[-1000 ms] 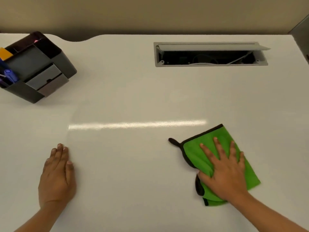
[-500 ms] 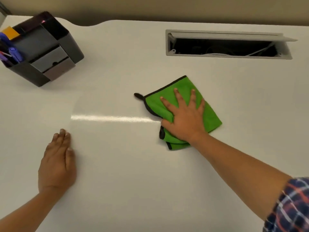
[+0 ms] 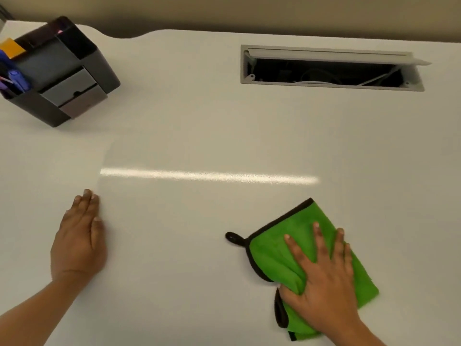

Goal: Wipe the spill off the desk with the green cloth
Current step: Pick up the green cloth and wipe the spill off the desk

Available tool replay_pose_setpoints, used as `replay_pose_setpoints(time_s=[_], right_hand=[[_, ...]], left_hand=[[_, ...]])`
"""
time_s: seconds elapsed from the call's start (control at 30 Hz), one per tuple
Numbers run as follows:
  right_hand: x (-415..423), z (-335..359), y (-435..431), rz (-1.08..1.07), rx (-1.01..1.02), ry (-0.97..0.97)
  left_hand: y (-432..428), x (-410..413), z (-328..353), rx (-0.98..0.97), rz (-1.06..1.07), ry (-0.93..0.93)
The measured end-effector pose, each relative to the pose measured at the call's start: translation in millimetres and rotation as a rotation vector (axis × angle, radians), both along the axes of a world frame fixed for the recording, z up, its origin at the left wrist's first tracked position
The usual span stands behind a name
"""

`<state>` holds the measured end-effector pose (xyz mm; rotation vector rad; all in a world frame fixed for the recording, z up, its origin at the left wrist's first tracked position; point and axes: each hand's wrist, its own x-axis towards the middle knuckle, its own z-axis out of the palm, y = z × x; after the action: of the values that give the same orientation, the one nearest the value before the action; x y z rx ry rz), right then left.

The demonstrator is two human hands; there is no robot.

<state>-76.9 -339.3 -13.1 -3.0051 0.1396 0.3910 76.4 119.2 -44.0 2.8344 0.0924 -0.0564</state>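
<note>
A folded green cloth [image 3: 294, 233] with black edging and a small black loop lies on the white desk [image 3: 199, 121] at the near right. My right hand [image 3: 324, 285] presses flat on top of it, fingers spread, thumb curled over the cloth's near edge. Flat on the bare desk at the near left rests my left hand [image 3: 78, 240], fingers together, holding nothing. I cannot make out any spill on the desk; only a bright streak of reflected light crosses its middle.
A black desk organizer [image 3: 57, 76] with pens and an orange pad stands at the far left. An open cable hatch [image 3: 329, 68] with its lid raised is set into the desk at the far right. A wall runs behind the desk.
My right hand pushed the cloth away toward the middle of the desk, then pulled it back to the near right. The left hand stayed in place.
</note>
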Motion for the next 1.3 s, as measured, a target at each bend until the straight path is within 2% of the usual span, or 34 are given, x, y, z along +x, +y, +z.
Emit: replay_pose_setpoints(time_s=[0.23,0.33,0.53,0.7,0.9,1.0,1.17,1.3], right_hand=[[73,3,-81,-0.403,-0.095,0.008],[123,0,-85,-0.462,-0.096,-0.033],[223,-2,-49,-0.338,-0.083,-0.106],[267,1,38,-0.060,-0.033,-0.073],[190,4,134,0.360,0.046,-0.108],[121,1,139,0.445,0.105,-0.122],[22,4,76,0.392,0.098,-0.023],[14,17,-4,0.128,0.058,0.059]], left_hand=[[-6,-1,5,-0.026,0.027,-0.017],[-8,0,8,-0.026,0.042,-0.016],[-9,0,8,-0.031,0.035,-0.030],[-10,0,10,-0.030,0.042,-0.032],[-11,0,11,-0.019,0.031,-0.015],[-11,0,12,-0.020,0.031,-0.014],[-12,-1,14,-0.017,0.042,0.001],[-12,-1,14,-0.027,0.050,-0.008]])
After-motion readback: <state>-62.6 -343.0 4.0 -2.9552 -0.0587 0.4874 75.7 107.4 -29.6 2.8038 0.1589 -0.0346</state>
